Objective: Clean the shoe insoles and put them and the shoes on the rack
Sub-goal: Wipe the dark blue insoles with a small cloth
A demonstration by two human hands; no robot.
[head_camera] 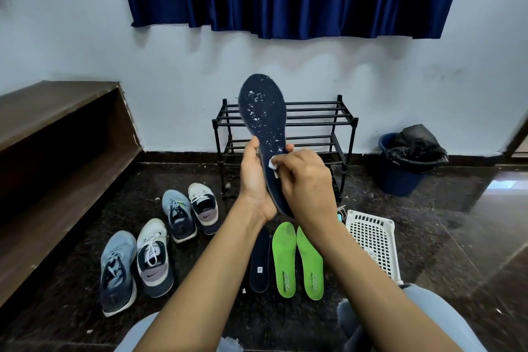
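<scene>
The dark speckled floor (445,237) carries a navy insole (259,263) and two green insoles (284,261). From them, four shoes (151,257) lie at nine o'clock, a black rack (314,120) stands at twelve, a blue bin (400,177) at two and a white basket (374,243) at three.

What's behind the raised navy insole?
The black shoe rack, against the pale wall. Its bars show right of the navy insole; much of its left part is hidden by it, the left hand and the right hand pinching a white wipe.

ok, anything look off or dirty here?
Yes: the dark insole held upright in the left hand is speckled with white flecks along its upper half. The right hand pinches a small white wipe against it lower down.
</scene>
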